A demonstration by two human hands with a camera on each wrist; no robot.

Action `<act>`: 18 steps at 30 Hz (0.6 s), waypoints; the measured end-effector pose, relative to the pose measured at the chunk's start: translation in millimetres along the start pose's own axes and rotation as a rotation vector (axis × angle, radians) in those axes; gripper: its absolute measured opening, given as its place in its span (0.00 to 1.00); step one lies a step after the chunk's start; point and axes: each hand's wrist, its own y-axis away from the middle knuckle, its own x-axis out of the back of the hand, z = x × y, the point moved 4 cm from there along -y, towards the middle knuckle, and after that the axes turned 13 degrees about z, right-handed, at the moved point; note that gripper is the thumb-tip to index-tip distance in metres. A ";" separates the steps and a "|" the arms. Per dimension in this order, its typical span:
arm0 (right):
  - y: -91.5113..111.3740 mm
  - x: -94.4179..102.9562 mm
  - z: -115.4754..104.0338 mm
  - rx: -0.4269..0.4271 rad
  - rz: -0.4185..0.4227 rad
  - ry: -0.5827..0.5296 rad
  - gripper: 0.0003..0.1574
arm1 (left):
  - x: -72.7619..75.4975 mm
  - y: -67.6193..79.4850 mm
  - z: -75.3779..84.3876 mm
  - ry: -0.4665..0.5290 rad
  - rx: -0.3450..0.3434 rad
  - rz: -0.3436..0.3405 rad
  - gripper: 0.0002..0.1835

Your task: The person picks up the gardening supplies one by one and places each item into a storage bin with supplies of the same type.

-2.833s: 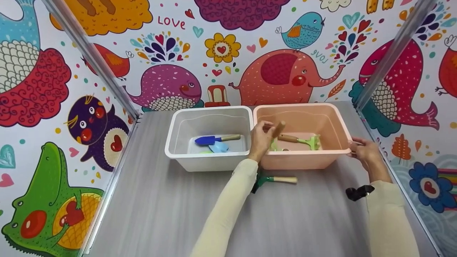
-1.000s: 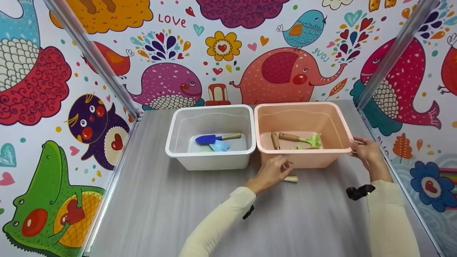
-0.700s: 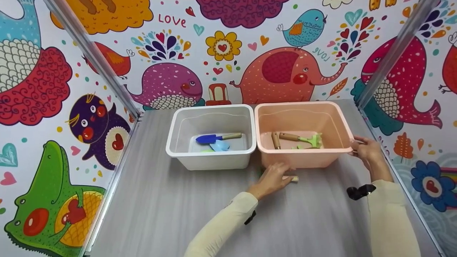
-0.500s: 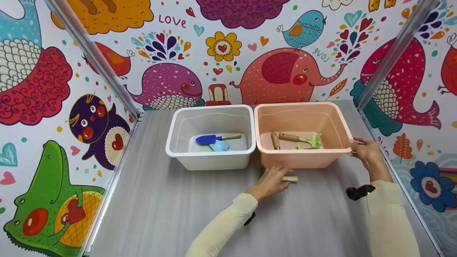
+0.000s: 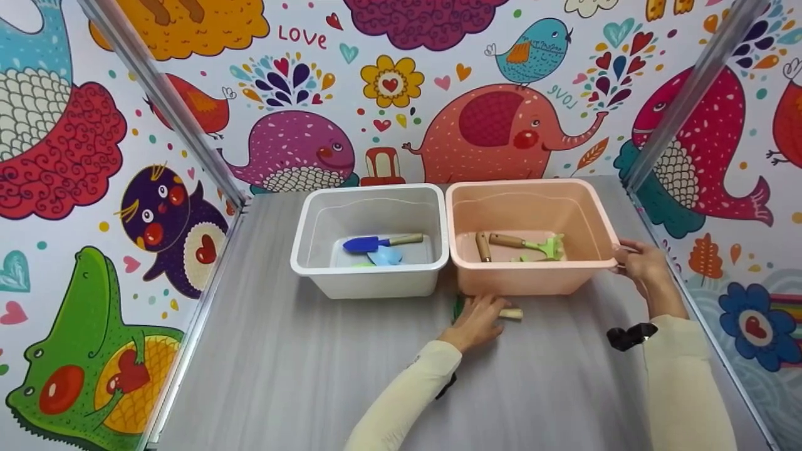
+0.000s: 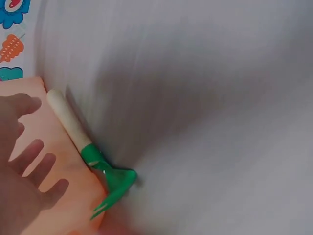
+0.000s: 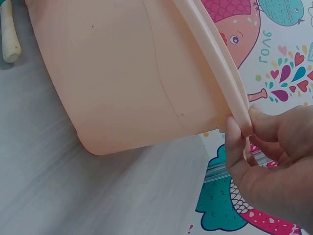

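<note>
On the table, just in front of the peach bin [image 5: 520, 282], lies a small green hand rake with a pale wooden handle [image 5: 514, 314]. My left hand [image 5: 474, 322] hovers over it and covers its middle in the head view. The left wrist view shows that hand [image 6: 19, 181] with fingers spread and loosely bent, apart from the hand rake [image 6: 92, 153]. At the bin's right end my right hand [image 5: 648, 269] pinches the rim between thumb and fingers, plain in the right wrist view, where the hand [image 7: 283, 176] is near the rim corner.
Inside the peach bin are a light green rake [image 5: 550, 247] and another wooden handle [image 5: 483, 247]. A white bin [image 5: 376, 285] stands left of it, holding a blue trowel [image 5: 362, 244], a light blue tool head [image 5: 385, 255] and something green. Patterned walls enclose the grey table [image 5: 269, 363].
My left hand has let go of a wooden-handled tool in the peach bin and come down to the green hand rake on the table. The right hand stays at the rim.
</note>
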 end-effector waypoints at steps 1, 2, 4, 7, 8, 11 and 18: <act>-0.1 -0.5 0.2 0.003 0.003 0.004 0.36 | -1.3 -0.8 1.0 -0.014 0.000 0.006 0.23; -0.1 -1.0 0.2 0.005 0.007 0.005 0.36 | -2.5 -1.7 1.9 -0.028 -0.001 0.015 0.23; -0.2 -1.8 0.1 0.009 0.008 0.004 0.36 | -4.5 -2.7 3.0 -0.060 -0.008 0.033 0.22; -0.5 -2.4 -0.2 0.013 0.008 0.004 0.36 | -8.0 -3.2 4.2 -0.110 -0.017 0.049 0.21; -0.5 -2.4 -0.4 0.012 0.009 0.003 0.36 | -8.7 -3.1 4.6 -0.126 -0.021 0.052 0.21; -1.2 -2.2 -1.0 0.017 0.009 -0.007 0.37 | -10.7 -2.8 5.8 -0.200 -0.039 0.069 0.18; -0.2 -1.0 -1.0 -0.004 0.009 0.000 0.37 | -16.4 -1.7 6.7 -0.306 -0.087 0.093 0.16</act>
